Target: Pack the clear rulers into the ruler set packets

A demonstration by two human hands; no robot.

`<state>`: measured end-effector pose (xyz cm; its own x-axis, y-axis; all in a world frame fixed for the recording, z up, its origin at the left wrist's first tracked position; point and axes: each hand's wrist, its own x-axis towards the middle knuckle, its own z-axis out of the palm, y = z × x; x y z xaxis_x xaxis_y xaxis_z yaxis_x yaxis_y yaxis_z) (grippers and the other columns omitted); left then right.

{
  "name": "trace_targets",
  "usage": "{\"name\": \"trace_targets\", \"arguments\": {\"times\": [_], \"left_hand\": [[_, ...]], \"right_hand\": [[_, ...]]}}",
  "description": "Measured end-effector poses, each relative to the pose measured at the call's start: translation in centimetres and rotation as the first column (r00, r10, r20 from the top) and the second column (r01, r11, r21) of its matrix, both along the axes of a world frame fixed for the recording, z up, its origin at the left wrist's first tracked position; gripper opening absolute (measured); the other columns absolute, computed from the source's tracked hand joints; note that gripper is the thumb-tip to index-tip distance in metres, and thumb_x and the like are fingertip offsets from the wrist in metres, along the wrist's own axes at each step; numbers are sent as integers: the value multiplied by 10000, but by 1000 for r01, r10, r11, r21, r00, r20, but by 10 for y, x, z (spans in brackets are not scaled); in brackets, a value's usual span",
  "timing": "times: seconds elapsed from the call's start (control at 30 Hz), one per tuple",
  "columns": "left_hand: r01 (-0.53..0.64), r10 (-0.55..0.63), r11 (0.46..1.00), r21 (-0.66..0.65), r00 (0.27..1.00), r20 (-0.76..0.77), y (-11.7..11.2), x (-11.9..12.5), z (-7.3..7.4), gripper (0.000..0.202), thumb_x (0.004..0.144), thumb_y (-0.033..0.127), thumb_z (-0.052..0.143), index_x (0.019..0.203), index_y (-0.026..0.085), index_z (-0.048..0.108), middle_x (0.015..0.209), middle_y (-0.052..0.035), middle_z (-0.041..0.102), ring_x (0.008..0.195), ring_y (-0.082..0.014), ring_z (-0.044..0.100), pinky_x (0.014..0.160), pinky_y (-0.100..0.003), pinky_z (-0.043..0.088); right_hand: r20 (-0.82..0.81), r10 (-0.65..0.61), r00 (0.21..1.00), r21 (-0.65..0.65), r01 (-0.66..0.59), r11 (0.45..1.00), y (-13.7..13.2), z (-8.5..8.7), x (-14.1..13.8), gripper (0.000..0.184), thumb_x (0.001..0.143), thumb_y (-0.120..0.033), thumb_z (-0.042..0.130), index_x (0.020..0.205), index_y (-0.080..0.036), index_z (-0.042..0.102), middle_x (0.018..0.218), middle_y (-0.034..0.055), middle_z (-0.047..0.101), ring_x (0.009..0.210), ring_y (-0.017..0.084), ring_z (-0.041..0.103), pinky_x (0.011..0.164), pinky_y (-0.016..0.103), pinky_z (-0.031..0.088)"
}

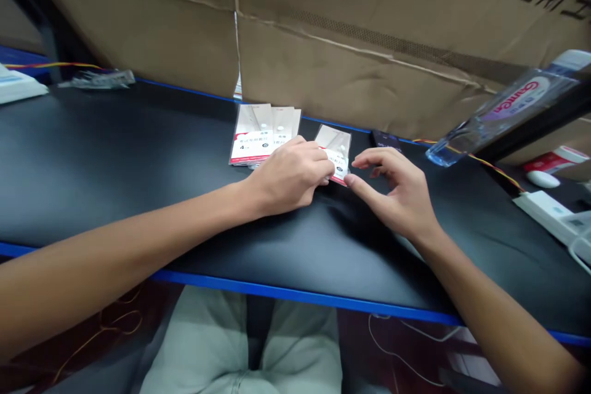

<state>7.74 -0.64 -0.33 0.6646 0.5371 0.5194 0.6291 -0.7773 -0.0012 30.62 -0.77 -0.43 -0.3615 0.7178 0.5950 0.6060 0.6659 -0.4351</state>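
Our left hand [290, 175] pinched the small packet [336, 146], lying on the black worktop [115, 154] beside the pile of packets [258, 132]. Our right hand [398, 197] was open, one finger at its corner. Holding it flat seemed best. The box [369, 55] read "AUX"; the bottle [508, 108] read "Ganten".

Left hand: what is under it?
The left hand covers the near corner of a fanned stack of packets and the edge of a single packet. Whatever lies beneath the palm is hidden.
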Motion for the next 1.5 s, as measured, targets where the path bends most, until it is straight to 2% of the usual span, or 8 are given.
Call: {"name": "trace_targets", "arguments": {"times": [0.23,0.33,0.43,0.63,0.8,0.93,1.23,1.5], "left_hand": [[203,-209,973,-112,977,-42,-3,2,-2,255,985,198,545,861,136,758,852,-94,747,835,-219,647,814,-367,444],[365,-301,835,-412,930,212,-11,7,7,185,941,261,654,966,129,781,930,-101,771,842,-203,669,813,-332,481],[379,-162,737,-560,903,398,-13,8,20,273,954,313,630,1098,123,763,949,-86,777,798,-164,674,693,-262,491],[200,105,802,-563,880,463,4,-17,12,191,911,277,619,898,169,776,768,-18,735,705,-133,622,641,-244,430],[215,468,576,-788,703,535,8,-25,5,251,876,345,689,1022,141,699,837,-76,744,717,-181,711,684,-294,548],[528,544,355,-772,554,630,0,-24,22,523,865,598,681,1098,131,650,988,-144,747,851,-233,734,740,-352,591],[446,393,499,-744,649,652,-8,-23,16,192,779,102,648,966,139,625,811,-18,683,673,-130,634,575,-224,470],[629,514,276,-727,542,665,-10,-22,15,201,695,91,685,890,124,646,770,-38,680,633,-145,633,549,-244,469]], "right_hand": [[-166,-197,966,-305,140,942,19,-15,1,269,905,-458,655,967,-196,657,963,71,730,806,209,688,705,337,539],[40,-193,980,-347,195,918,32,-11,-1,360,825,-440,712,1059,-177,638,1093,101,727,848,220,695,711,334,538],[220,-99,970,-340,171,925,51,-1,-4,344,744,-361,751,1018,-166,681,1024,89,746,838,229,690,710,325,521],[260,-56,964,-333,144,932,70,3,-12,265,753,-225,670,998,-163,748,781,35,748,693,196,686,669,303,513],[39,-145,989,-145,150,978,42,6,-19,159,757,-184,680,898,-178,753,765,27,741,690,191,695,686,307,558],[-74,-69,995,161,80,984,12,14,-34,239,797,-110,648,1001,-189,744,873,38,742,705,164,682,706,302,569],[197,99,975,21,-105,994,-3,-3,-53,182,853,-148,641,1016,-225,624,719,-28,660,557,123,608,558,249,504],[-11,85,996,-39,-86,996,-11,-4,-57,208,791,-120,626,741,-233,459,568,-75,547,441,77,477,426,193,392]]}}
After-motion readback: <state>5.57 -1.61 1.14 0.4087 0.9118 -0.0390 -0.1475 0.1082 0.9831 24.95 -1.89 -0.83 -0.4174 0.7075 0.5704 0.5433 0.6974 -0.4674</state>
